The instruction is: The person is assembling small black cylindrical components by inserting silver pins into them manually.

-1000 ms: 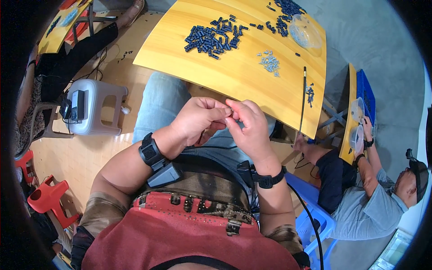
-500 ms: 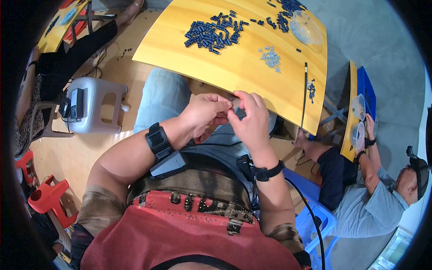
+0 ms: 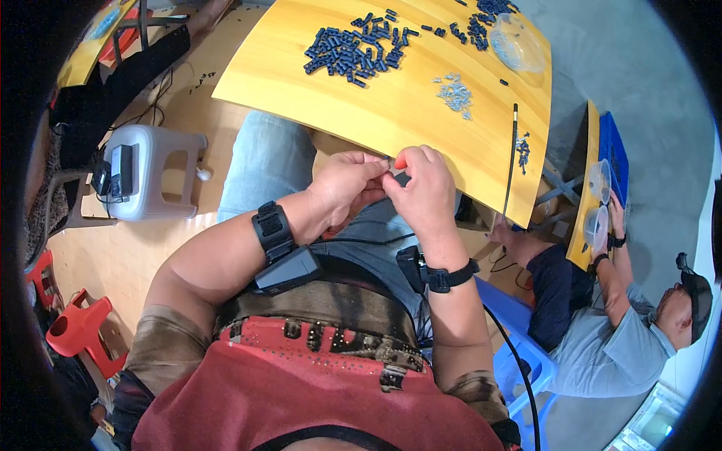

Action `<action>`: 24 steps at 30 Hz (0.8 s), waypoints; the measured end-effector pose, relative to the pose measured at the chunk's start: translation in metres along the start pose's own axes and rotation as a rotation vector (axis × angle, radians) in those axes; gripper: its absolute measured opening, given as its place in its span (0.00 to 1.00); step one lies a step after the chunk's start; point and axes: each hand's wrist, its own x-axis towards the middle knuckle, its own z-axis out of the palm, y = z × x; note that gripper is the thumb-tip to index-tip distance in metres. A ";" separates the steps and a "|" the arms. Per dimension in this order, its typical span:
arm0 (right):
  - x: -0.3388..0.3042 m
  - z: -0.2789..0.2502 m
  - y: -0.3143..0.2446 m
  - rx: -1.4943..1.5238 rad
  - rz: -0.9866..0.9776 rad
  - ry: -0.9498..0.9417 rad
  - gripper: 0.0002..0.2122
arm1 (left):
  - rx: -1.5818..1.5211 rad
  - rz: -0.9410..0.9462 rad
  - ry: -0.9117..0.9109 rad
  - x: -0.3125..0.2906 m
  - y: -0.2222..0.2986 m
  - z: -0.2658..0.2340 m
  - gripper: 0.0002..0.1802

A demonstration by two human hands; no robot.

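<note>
Pinching a dark bit (image 3: pixel 388 160) left-handed, right grip unclear, hands (image 3: pixel 344 184) (image 3: pixel 426 188) now nearer the table (image 3: pixel 353 113).

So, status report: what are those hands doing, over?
Left hand: grip pinched on a tiny dark piece. Right hand: close alongside, hold unclear. Yellow table just beyond; nothing seen blocking.

Small dark piece (image 3: pixel 387 160) in left fingers (image 3: pixel 371 171)
</note>
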 end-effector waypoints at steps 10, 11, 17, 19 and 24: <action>0.010 -0.003 0.006 0.017 -0.048 -0.031 0.08 | -0.043 0.042 0.051 0.001 0.001 0.006 0.07; 0.011 -0.004 0.008 0.023 -0.067 -0.034 0.08 | -0.048 0.047 0.063 0.002 -0.001 0.006 0.07; 0.014 -0.004 0.010 0.048 -0.085 -0.052 0.07 | -0.084 0.095 0.172 0.004 -0.007 0.011 0.07; 0.013 -0.005 0.010 0.051 -0.091 -0.043 0.07 | -0.115 0.109 0.185 0.005 -0.009 0.014 0.07; 0.012 -0.001 0.011 0.057 -0.127 0.003 0.07 | -0.081 0.104 0.190 0.005 -0.009 0.014 0.07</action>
